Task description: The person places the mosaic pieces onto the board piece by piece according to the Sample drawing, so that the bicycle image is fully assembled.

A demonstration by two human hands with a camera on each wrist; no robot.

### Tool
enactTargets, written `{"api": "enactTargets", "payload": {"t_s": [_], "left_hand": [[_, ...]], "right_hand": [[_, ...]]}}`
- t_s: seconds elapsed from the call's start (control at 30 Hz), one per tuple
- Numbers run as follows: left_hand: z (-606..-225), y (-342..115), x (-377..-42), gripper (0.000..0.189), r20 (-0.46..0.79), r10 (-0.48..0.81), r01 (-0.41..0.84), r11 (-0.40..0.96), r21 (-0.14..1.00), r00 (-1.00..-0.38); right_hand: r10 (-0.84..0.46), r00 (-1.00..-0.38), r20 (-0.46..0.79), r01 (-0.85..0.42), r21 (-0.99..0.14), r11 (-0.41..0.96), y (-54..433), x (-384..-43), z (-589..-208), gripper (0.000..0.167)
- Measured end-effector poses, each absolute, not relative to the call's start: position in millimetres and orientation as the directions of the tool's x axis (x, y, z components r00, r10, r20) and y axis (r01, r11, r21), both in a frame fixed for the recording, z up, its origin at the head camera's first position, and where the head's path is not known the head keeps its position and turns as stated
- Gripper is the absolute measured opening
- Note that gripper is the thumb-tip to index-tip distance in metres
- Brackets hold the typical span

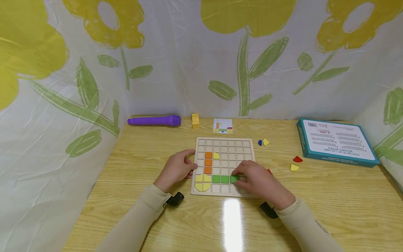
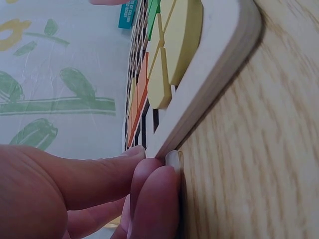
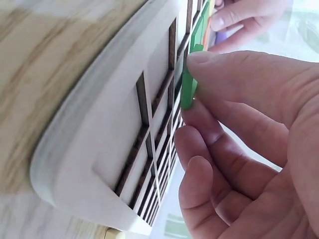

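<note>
Meanwhile the right hand (image 1: 256, 179) pinches a green square (image 1: 234, 179) between thumb and fingertip, over the near right part of the grid board (image 1: 232, 163), in line with two green tiles (image 1: 216, 179) to its left. The left hand (image 1: 175, 170) has thumb and fingers closed on the board's left edge, near orange squares (image 1: 208, 162) and yellow quarter pieces (image 1: 199, 186). A picture card (image 1: 223, 131) lies on the far side

The right hand (image 1: 259, 179) covers part of the grid board (image 1: 217, 193) and of a red piece (image 1: 269, 171), fine print on the teal box (image 1: 338, 141) is unreadably small, and the head view crops both sleeves (image 1: 138, 217).
</note>
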State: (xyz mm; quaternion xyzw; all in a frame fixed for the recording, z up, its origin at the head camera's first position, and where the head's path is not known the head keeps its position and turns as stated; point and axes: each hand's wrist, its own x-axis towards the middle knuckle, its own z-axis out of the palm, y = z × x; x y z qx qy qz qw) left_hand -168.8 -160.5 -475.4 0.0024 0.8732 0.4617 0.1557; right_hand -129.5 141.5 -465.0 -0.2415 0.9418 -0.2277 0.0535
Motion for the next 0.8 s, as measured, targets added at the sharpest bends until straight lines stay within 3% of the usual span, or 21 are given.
{"api": "enactTargets", "payload": {"t_s": [0.8], "left_hand": [[-473.7,-160.2,-168.6,0.064,-0.274,0.154,-0.134,0.589,0.797,-0.949]], "right_hand": [[-0.501,-0.865,0.031,-0.462,-0.440,0.770,139.6,-129.6,-468.4,0.019]]}}
